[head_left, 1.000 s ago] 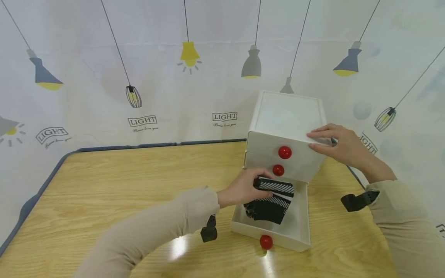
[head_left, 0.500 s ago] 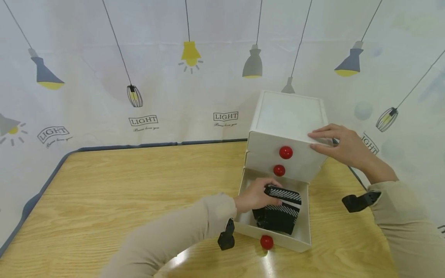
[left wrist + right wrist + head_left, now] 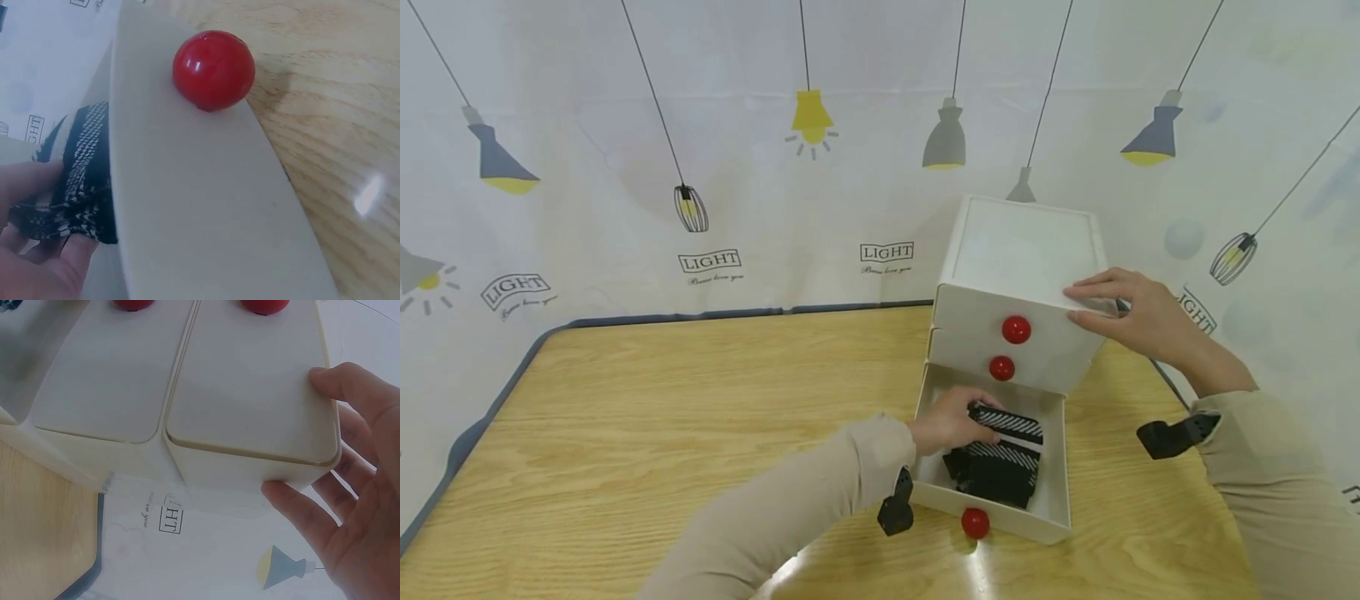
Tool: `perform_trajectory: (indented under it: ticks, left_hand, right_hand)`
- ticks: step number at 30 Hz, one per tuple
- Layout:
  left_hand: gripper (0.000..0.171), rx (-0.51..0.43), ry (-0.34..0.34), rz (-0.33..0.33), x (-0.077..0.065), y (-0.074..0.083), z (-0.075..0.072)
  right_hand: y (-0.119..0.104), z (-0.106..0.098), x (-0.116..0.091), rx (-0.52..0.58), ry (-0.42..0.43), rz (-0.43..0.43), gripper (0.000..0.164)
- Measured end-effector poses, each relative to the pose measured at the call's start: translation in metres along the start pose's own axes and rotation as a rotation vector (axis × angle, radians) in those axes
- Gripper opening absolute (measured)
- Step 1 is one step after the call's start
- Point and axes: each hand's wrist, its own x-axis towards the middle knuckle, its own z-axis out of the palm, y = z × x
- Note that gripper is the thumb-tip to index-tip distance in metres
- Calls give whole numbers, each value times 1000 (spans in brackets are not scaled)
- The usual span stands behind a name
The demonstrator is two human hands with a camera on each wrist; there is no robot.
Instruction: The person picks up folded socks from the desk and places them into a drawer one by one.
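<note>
In the head view my left hand [image 3: 953, 419] reaches into the pulled-out bottom drawer [image 3: 1051, 492] of a white cabinet [image 3: 1022, 246]. It pinches a folded black knit cloth with white stripes [image 3: 1000, 479] between thumb and fingers. The left wrist view shows the knit cloth [image 3: 90, 147] partly hidden behind the drawer front [image 3: 187, 187]. My right hand [image 3: 1142, 321] rests on the cabinet's top right front corner. In the right wrist view its extended fingers [image 3: 300, 509] spread around that corner, touching the front and side.
Two closed drawers with red knobs [image 3: 1017, 329] sit above the pulled-out one, whose own red knob [image 3: 975, 523] faces me. The wooden table [image 3: 700, 400] extends left of the cabinet. Behind stands a light backdrop [image 3: 737, 167] printed with lamps.
My left hand has moved right and down with the knit cloth, deeper into the drawer, then shifted very slightly left. The right hand stays at the cabinet corner.
</note>
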Motion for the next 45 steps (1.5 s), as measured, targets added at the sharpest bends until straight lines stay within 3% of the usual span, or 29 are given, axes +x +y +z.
perform_trajectory:
  ticks: [7, 16, 23, 29, 36, 41, 45]
  left_hand:
    - [26, 26, 37, 56, 7, -5, -4]
    - [26, -3, 37, 43, 11, -10, -14]
    - [24, 58, 23, 114, 10, -16, -23]
    - [30, 40, -14, 178, 4, -27, -39]
    - [30, -71, -9, 250, -22, -23, -48]
    - [27, -167, -20, 322, -52, -7, -39]
    - [25, -157, -55, 370, -72, -5, -27]
  right_hand:
    - [0, -1, 0, 1, -2, -6, 34]
    - [1, 0, -1, 2, -9, 10, 35]
    - [0, -1, -1, -1, -9, -3, 34]
    - [2, -1, 0, 2, -24, 7, 36]
    - [3, -2, 1, 3, -38, 20, 37]
    - [1, -2, -1, -16, -13, 3, 35]
    - [1, 0, 0, -29, -6, -5, 34]
